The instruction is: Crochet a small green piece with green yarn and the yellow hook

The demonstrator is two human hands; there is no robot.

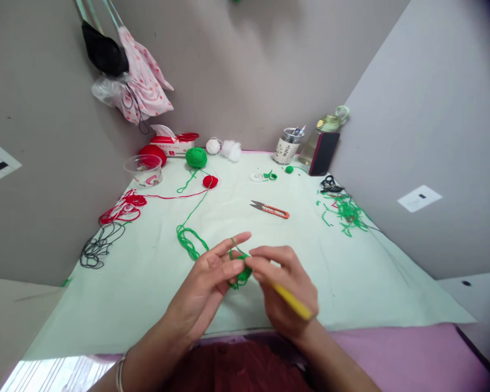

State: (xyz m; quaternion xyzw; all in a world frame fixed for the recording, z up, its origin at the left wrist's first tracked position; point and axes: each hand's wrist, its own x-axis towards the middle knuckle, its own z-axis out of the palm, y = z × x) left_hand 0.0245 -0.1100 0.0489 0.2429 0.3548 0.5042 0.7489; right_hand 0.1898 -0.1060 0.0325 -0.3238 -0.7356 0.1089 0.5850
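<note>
My left hand (208, 280) pinches a small green crochet piece (243, 276) between thumb and fingers, just above the table's front part. A strand of green yarn (193, 243) runs over its raised index finger, with loose loops lying on the cloth to the left. In my right hand (288, 283) is a crochet hook with a yellow handle (292, 300); its tip is hidden at the green piece, where the two hands nearly meet. Beyond the hands lie orange thread snips (275, 210). Farther back sits a green yarn ball (196, 157).
Red yarn (124, 209) and black cord (100, 247) lie at the left, near a clear plastic tub (145, 173) and a tissue box (173, 147). Green yarn scraps (349, 212) are heaped at the right. A pen tin (286, 148), bottle (310, 144) and phone (324, 153) stand at the back right.
</note>
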